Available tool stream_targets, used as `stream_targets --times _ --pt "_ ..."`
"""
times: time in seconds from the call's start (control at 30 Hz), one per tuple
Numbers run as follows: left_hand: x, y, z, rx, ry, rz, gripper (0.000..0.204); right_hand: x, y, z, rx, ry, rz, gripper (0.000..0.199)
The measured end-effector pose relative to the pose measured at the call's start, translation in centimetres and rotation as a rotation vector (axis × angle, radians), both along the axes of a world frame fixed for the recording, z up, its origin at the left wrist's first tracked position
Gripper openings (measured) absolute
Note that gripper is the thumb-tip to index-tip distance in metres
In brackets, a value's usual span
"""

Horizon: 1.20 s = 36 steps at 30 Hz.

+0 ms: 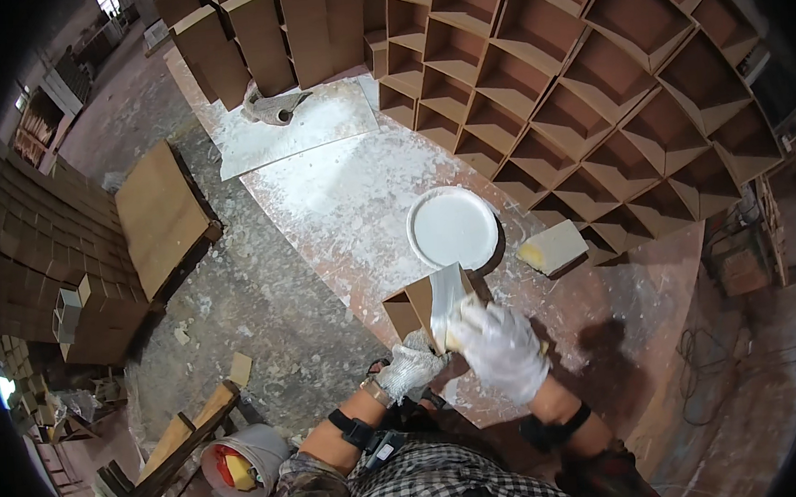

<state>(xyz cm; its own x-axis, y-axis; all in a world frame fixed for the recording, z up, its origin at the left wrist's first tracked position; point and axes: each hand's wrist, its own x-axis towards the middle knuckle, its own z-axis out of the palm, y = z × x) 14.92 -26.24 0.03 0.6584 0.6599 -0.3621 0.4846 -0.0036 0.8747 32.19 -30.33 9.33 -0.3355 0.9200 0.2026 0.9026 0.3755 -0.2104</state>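
Head view: one small open box, thin brown board, held low over the near part of a white-spattered worktop, directly beyond the left hand and left of the right. Grip, left: knit-gloved fingers closed on the near end of the box. Grip, right: right hand, white-gloved, fingers bunched over the near part of the coated face; whether a tool is pinched within cannot be told. Handling, as judged: light, stiff along its walls, liable to dent at thin edges; coated face probably wet and slick, so best held by the bare brown walls or the near end. Appearance: plain brown outside, shadowed hollow turned left of the grip, one face streaked glossy white-grey. Adjacent items: one round white tub of white liquid, just beyond the box; one pale block with yellowish end, beyond the right hand and to its right; stacked open brown compartments, farther out; one pale bucket, left of the left forearm.
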Motion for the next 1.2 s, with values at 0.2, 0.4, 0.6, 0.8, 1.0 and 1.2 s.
stream_targets --times 0.2,0.4,0.6,0.8,1.0,1.2 --pt "1.5 -2.1 -1.0 0.043 -0.281 -0.093 0.033 2.4 1.9 -2.9 -0.067 0.661 -0.131 0.027" --pt "2.4 -2.2 -0.4 0.144 -0.039 -0.271 0.032 3.8 -4.7 -2.3 -0.203 0.241 -0.241 0.032" --pt "4.8 -3.1 0.4 0.376 -0.110 -0.458 0.035 3.4 -7.1 -1.6 -0.020 0.341 -0.360 0.033" --pt "6.3 -3.5 1.0 0.493 0.000 -0.488 0.033 6.5 -4.9 -3.4 -0.020 0.528 -0.545 0.036" --pt "5.3 -4.1 -2.1 0.605 0.009 -0.399 0.024 3.2 -11.5 -3.4 -0.206 1.136 -0.243 0.021" --pt "7.3 -3.3 1.6 0.652 0.006 -0.537 0.023 7.8 -3.8 -3.5 0.156 0.647 -0.355 0.021"
